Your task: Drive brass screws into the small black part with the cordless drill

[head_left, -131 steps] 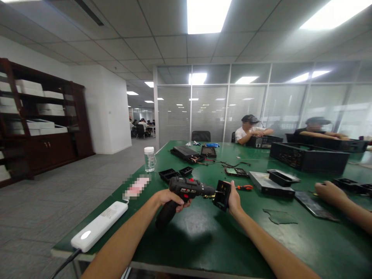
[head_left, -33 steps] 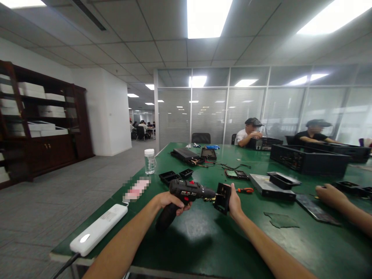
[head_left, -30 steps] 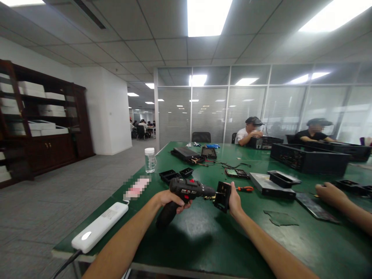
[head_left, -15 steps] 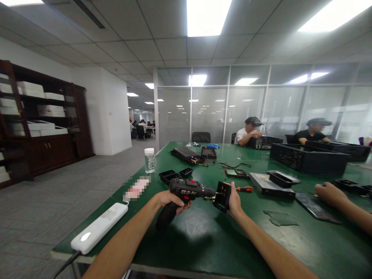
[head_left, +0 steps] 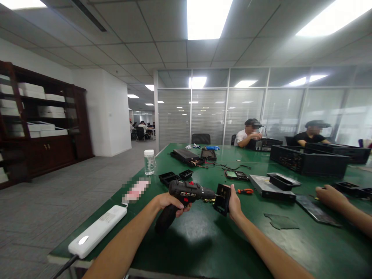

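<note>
Black plastic forms the small open frame (head_left: 222, 199) held tilted above the bench (head_left: 197, 248), its hollow side turned toward the drill (head_left: 186, 192). The fingers of the right hand (head_left: 235, 201) are closed on the frame's outer edge; most of them are hidden behind it, so their exact grip cannot be told. The fingers of the left hand (head_left: 174, 203) wrap around the drill's dark handle, below a matte black body with red accents. The drill's thin bit reaches into the frame, but its tip is too small to make out.

Behind the frame, brass-coloured pieces (head_left: 207, 201) show only in part, and the shaft of the orange-and-black screwdriver (head_left: 245, 191) is partly covered by the right hand. Pixelation blurs a flat pink item (head_left: 138, 190) near the smooth white power strip (head_left: 99, 230), whose dark cord leaves the view at the bottom. A clear bottle (head_left: 149, 162) with a white lid stands upright beyond. At the right edge, a co-worker's forearm (head_left: 356, 213) is cut off. The bench is green and glossy, with a thin, irregular dark sheet (head_left: 281, 222) lying flat on it.
</note>
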`<state>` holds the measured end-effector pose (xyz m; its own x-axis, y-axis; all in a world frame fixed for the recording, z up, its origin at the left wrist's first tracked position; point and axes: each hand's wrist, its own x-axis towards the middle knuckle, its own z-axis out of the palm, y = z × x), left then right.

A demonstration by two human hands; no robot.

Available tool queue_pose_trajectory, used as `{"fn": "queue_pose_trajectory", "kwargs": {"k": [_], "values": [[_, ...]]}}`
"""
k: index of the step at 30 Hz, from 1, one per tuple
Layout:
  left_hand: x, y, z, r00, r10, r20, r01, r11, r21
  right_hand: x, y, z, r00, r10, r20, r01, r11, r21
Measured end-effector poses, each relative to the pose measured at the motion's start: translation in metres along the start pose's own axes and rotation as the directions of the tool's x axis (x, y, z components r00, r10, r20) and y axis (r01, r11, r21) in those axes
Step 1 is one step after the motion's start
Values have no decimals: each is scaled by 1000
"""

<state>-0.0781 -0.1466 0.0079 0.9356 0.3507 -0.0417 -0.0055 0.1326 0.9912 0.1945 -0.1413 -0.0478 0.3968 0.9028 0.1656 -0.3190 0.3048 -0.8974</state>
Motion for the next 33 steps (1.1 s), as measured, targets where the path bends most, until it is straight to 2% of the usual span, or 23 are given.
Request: {"fn": "queue_pose_trajectory", "kwargs": {"k": [22,33], "values": [[0,-4,-5,999,-32,-10,32,999,-21,-1,-2,1,1000,9,-12,-9,1000,20],[0,-2,-3,1000,-12,14,12,1000,-28,-1,-2,1,1000,11,-14,-11,1000,8]]}}
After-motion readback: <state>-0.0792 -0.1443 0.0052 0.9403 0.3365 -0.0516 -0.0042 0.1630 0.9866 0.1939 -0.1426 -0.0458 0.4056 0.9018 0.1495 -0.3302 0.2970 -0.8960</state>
